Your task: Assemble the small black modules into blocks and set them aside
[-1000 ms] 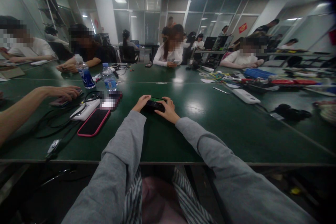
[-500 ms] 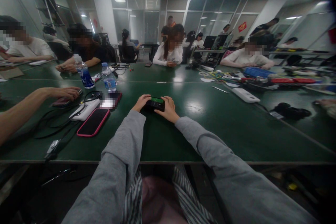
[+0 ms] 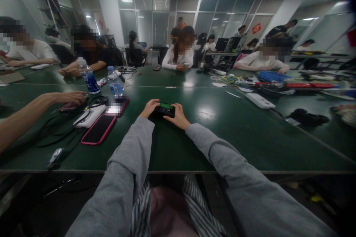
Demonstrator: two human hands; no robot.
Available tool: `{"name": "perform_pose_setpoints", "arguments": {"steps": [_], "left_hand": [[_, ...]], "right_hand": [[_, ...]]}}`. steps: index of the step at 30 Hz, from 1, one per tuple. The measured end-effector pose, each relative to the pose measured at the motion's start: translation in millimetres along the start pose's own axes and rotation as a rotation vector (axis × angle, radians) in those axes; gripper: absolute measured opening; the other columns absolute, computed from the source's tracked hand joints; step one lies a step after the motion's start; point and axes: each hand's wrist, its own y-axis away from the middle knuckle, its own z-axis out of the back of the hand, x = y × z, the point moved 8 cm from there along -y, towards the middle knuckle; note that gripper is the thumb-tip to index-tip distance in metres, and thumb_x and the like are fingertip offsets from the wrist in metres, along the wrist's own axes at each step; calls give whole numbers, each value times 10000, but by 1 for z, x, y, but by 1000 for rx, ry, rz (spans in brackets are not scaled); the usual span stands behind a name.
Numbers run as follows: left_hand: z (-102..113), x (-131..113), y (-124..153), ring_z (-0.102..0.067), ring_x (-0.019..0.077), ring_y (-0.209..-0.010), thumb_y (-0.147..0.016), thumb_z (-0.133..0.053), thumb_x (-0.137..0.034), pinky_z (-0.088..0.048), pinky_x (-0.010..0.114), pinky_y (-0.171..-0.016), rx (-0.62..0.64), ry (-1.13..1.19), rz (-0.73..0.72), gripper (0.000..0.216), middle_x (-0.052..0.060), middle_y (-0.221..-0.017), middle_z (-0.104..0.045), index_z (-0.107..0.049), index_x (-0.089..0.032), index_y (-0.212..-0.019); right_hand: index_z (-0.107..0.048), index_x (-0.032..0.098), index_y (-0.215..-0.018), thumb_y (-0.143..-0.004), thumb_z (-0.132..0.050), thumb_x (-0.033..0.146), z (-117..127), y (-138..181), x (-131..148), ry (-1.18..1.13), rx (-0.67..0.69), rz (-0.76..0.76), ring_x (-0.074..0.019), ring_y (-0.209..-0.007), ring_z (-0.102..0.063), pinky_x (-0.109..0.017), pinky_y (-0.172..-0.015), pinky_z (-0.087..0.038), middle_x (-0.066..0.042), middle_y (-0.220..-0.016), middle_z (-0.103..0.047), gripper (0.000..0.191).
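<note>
A small black device with a green screen (image 3: 164, 109) lies sideways on the green table (image 3: 222, 137), held at both ends. My left hand (image 3: 148, 108) grips its left end with the fingers curled round it. My right hand (image 3: 178, 115) wraps the right end, thumb toward the screen. Both arms in grey sleeves reach forward from the near table edge.
A pink-cased phone (image 3: 99, 129), a white power bank (image 3: 89, 115) and black cables lie to the left. A neighbour's arm (image 3: 33, 109) reaches in there. Two water bottles (image 3: 88, 76) stand behind. A white power strip (image 3: 260, 100) and a black object (image 3: 306, 117) sit to the right. People sit opposite.
The device has tilted slightly in my hands, with the green screen showing more. My hands and arms stay in nearly the same place.
</note>
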Motion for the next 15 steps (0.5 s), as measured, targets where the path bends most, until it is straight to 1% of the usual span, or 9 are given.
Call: {"name": "perform_pose_setpoints", "arguments": {"steps": [6,10,15], "left_hand": [[-3,-10,7,-618,167,-904,-732,-667,-196,-452,348,-926,-20,10,-7,268,50,-919,-676,-670,-150,-996],[-4,-19,14,-621,178,-912,-723,-689,-191,-454,354,-927,-37,-5,0,257,51,-903,-686,-683,-157,-977],[-7,-32,25,-624,188,-927,-730,-696,-211,-458,367,-931,-32,-27,-4,278,54,-906,-692,-686,-157,-1003]], "right_hand": [[-454,185,-1227,-685,-716,608,3,0,3,-22,-9,29,-305,-1245,-414,-526,-1102,-366,-141,-1235,-372,736],[-468,192,-1228,-688,-719,603,4,0,3,-20,5,27,-298,-1227,-438,-519,-1091,-386,-132,-1226,-371,724],[-490,191,-1209,-682,-722,614,4,-2,1,-16,25,28,-283,-1203,-465,-494,-1063,-423,-122,-1228,-380,714]]}}
